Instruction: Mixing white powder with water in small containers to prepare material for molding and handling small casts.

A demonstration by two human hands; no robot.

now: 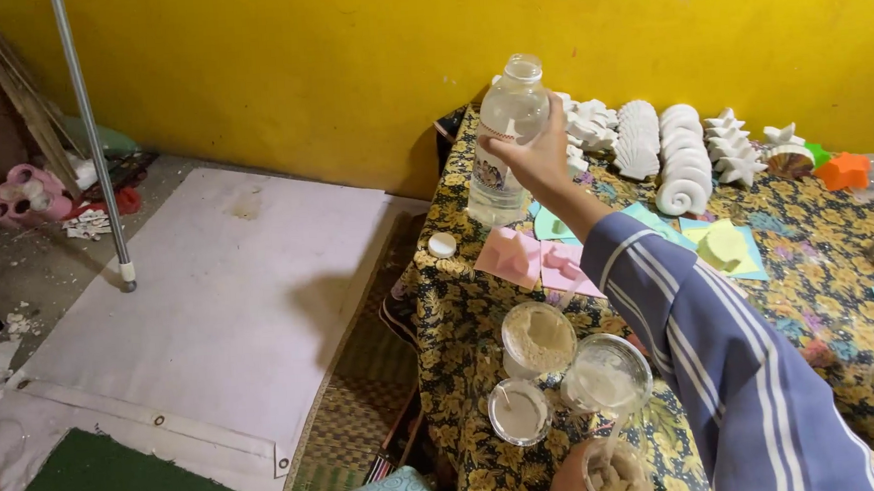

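Two hands busy: right hand (537, 156) fingers wrapped around uncapped clear water bottle (504, 142) standing at tabletop (460, 304) edge; left hand (572, 480) holds plastic cup (616, 473), fingers hidden. Bottle could tip, spilling onto pink moulds (537, 260).

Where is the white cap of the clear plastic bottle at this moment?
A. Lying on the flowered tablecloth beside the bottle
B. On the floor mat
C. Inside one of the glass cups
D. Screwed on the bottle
A: the bottle, held by the right hand, has an open neck, and the white cap lies on the flowered tablecloth beside it.
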